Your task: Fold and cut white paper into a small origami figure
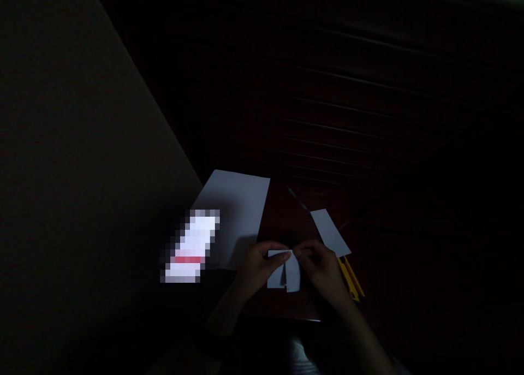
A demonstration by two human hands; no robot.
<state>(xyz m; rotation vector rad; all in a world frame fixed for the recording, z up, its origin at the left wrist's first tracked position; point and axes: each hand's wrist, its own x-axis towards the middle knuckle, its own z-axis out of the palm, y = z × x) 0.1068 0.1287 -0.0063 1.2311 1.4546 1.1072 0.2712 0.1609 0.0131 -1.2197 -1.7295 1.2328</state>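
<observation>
Two-handed hold: the left hand [256,266] and the right hand [323,268] meet at the top edge of a small folded piece of white paper [293,275], forearms coming in from below.
Left grip: thumb laid over the front of the paper, forefinger along the far edge, closed to the thickness of the sheet.
Right grip: thumb and forefinger drawn together at the upper right corner, apparently pinching it; the other fingers are curled and too dark to make out.
Folded paper's place: between the hands, above the near part of the dark reddish-brown table [303,308]; whether its lower edge touches the wood, I cannot tell.
Long axis: the right-hand panel is narrow and runs from the fingertips toward the person, with a dark gap parting it from the left-hand panel.
Nearer hand: neither clearly; both sets of fingertips are at the top edge, the left thumb reaching further across the front.
Right side: a loose oblong white paper strip [331,233] slants just beyond the right hand, its near end by a long yellow tool [351,281], perhaps a cutter; a slim pen [298,199] points toward the strip's far end.
Left side: a large plain white sheet [241,216] lies beyond the left hand, with a bright pixelated oblong [191,246] over its left part.
</observation>
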